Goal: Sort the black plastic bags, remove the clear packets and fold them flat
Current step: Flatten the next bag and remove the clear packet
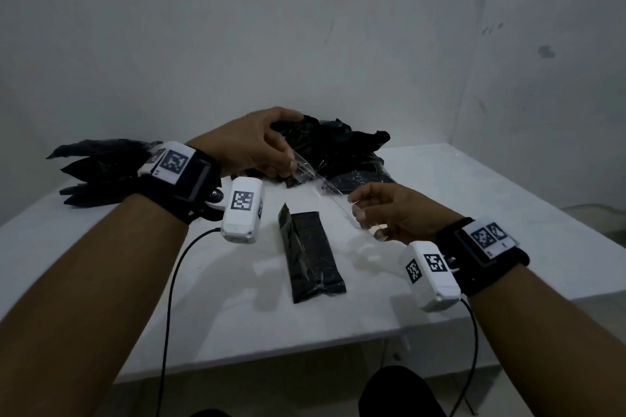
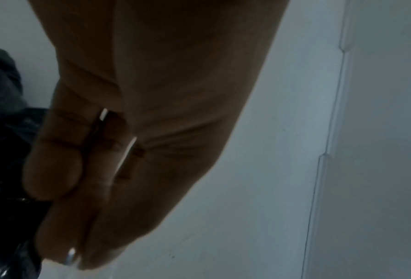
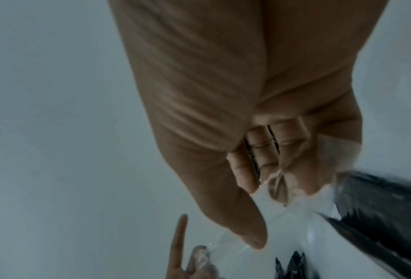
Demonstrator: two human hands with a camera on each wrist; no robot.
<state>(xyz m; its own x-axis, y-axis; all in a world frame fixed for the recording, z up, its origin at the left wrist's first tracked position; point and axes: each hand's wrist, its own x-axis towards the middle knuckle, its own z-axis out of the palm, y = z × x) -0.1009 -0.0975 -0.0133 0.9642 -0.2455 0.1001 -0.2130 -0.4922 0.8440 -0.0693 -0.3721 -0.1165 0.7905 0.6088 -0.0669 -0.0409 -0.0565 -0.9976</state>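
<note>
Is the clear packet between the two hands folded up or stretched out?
Stretched out. The clear packet spans taut between the left hand and right hand, each pinching one end above the table.

Left hand [image 2: 128, 151] hides clear packet [image 1: 325, 184] end; left pile [image 1: 98, 173] partly behind wrist.

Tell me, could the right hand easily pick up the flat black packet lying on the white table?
Probably not yet: the right hand and left hand both hold the clear plastic packet; the path to the flat black packet looks free.
</note>
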